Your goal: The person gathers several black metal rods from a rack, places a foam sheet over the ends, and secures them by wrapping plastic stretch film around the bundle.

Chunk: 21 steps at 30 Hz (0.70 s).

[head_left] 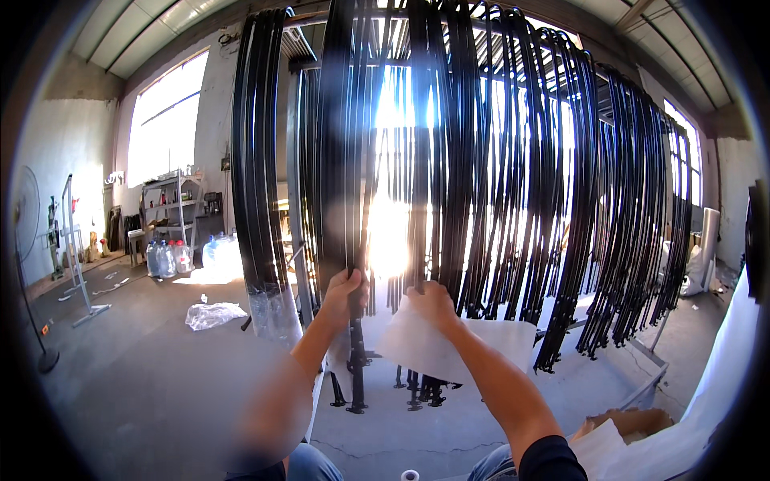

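Long thin black strips hang in loops in front of me, with small dark fittings at their lower ends. My left hand (345, 295) is closed around the lower part of a bundle of black strips (341, 184). To its right, my right hand (433, 305) is closed at the top edge of a thin white sheet (501, 343). Another black bundle (419, 176) comes down to the right hand's fingers; whether they grip it too is hidden. Strip ends (357, 393) show below my left hand, beside the sheet. Glare washes out the middle strips.
A metal rack (642, 389) carries many more strips to the right. The far-left bundle has clear plastic (274, 313) around its lower end. Crumpled plastic (215, 315) lies on the floor. Large bottles (166, 260), a shelf (172, 204) and a fan (28, 208) stand left; an open carton (630, 421) sits lower right.
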### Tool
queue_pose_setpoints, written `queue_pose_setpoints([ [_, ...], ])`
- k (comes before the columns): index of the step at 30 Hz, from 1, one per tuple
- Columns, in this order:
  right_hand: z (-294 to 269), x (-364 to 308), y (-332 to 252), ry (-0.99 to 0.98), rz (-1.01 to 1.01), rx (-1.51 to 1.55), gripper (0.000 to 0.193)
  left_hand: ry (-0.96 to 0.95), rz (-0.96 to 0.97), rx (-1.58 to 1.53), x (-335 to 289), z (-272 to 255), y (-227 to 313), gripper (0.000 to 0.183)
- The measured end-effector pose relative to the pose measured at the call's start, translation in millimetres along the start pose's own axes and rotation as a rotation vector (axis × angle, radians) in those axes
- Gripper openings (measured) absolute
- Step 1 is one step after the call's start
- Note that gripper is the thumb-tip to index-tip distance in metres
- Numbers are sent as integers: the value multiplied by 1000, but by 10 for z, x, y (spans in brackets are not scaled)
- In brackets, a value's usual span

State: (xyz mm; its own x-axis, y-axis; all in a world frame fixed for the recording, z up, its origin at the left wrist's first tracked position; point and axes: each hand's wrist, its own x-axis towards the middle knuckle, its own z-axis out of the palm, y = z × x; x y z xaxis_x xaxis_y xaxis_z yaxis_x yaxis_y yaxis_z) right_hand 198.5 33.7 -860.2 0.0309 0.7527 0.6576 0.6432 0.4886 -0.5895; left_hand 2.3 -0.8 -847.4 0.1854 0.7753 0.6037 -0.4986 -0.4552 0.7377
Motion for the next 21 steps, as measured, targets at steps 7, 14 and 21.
queue_pose_setpoints([
  [7,-137,-156,-66,190,-3,81,40,104,98,22,80,98,-153,18],
  [14,22,-194,-200,366,7,132,34,72,311,85,328,207,-115,25],
  [21,-6,-128,-92,216,16,-119,42,189,265,300,385,496,30,17],
])
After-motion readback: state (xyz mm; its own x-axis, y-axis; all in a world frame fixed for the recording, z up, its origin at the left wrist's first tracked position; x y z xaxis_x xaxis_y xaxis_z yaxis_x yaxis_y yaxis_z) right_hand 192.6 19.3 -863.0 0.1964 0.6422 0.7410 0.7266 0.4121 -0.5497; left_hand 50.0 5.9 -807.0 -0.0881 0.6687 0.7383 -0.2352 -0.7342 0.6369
